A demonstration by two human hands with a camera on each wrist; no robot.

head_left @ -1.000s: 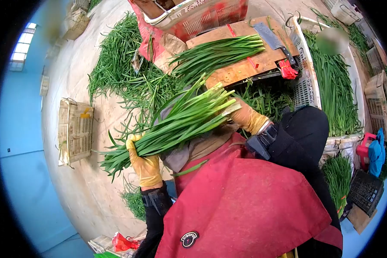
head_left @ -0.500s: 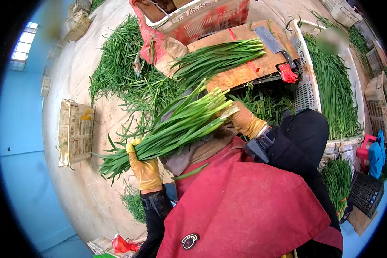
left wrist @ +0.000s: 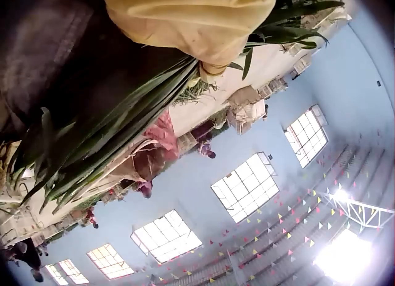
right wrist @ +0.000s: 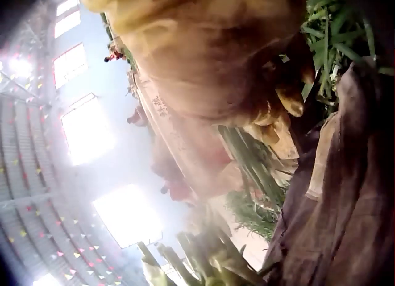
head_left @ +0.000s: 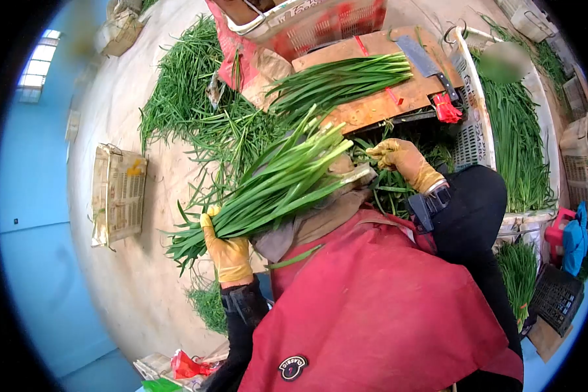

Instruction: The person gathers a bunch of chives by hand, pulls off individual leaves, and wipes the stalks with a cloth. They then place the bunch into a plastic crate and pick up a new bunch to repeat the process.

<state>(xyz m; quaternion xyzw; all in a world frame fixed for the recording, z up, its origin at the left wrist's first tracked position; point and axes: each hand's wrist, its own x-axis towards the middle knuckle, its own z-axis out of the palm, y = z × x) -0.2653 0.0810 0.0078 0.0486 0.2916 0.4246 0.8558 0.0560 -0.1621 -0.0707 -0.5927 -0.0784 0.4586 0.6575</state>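
Observation:
A thick bunch of garlic chives [head_left: 287, 183] lies slantwise across the lap, pale stem ends up to the right. My left hand [head_left: 227, 253], in a yellow glove, grips the leafy end, thumb over the leaves. My right hand [head_left: 408, 163], gloved too, is off the bunch, just right of the stem ends, with its fingers curled. I cannot tell whether something small is between those fingers. In the right wrist view the cut stem ends [right wrist: 210, 258] show below the curled fingers [right wrist: 289, 101]. Long leaves [left wrist: 111, 132] hang from the glove in the left wrist view.
Ahead, a wooden board [head_left: 372, 108] bears another bunch of chives [head_left: 346, 78], a cleaver [head_left: 419, 57] and red ties [head_left: 446, 108]. Loose leaves [head_left: 183, 91] pile on the floor at left. A white crate [head_left: 477, 124] full of chives stands at right, an upturned crate [head_left: 119, 194] at far left.
My right hand has let go of the stem end and moved up and right, away from the bunch. My left hand keeps its grip on the leafy end. The head view has shifted slightly.

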